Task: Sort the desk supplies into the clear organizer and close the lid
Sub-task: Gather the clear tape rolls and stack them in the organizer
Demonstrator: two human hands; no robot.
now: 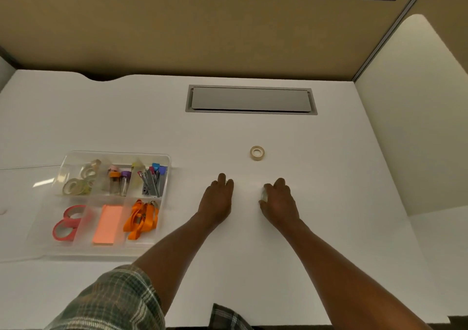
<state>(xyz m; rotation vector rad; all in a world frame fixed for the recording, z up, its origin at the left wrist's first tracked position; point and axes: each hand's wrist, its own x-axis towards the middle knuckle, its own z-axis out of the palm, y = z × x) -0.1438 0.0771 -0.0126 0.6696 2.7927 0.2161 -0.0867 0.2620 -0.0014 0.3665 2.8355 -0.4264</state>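
Caught late in the sort, clear organizer (162,160) nearly full and unlidded — left hand (217,198) flat and empty just right of it, right hand (278,200) farther right, curled on something small and clear, with one tape roll (257,153) beyond still to fetch.

Lighting's pretty even and soft, kinda warm, looks like it's coming from overhead. The white bench (278,132) is bright but not blown out, with only faint shadows under the forearms. There's a streak of glare on the clear organizer (76,157) at its left side. Whole frame is a bit soft, and the wide lens bends the edges noticeably.
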